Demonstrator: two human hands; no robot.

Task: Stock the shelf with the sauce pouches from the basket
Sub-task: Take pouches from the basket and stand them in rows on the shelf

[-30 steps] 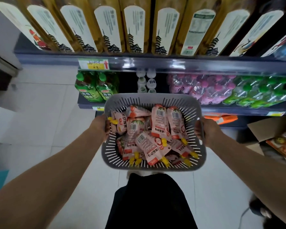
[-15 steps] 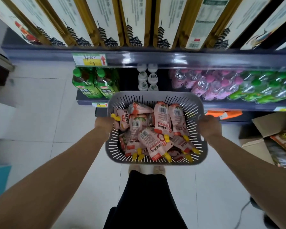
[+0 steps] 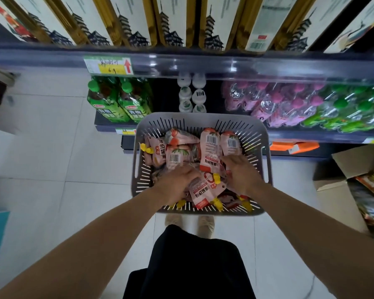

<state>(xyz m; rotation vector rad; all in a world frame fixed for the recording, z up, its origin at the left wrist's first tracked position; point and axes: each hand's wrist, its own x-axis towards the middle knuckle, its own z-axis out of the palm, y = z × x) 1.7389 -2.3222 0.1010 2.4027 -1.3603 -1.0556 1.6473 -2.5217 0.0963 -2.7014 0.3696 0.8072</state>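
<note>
Both hands, left (image 3: 177, 182) and right (image 3: 242, 173), are down among the pouches (image 3: 209, 147) piled in the grey basket (image 3: 194, 120) before the shelf (image 3: 225, 63); whether either grip has clamped on one cannot be told.

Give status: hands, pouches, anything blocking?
Left hand and right hand both down in the basket, among the pouches. Grip unclear. None shelved yet. Nothing blocking.

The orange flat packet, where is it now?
In the head view the orange flat packet lies on the lowest shelf at the right, just beyond the grey slotted plastic basket and under the pink-capped bottles.
</note>
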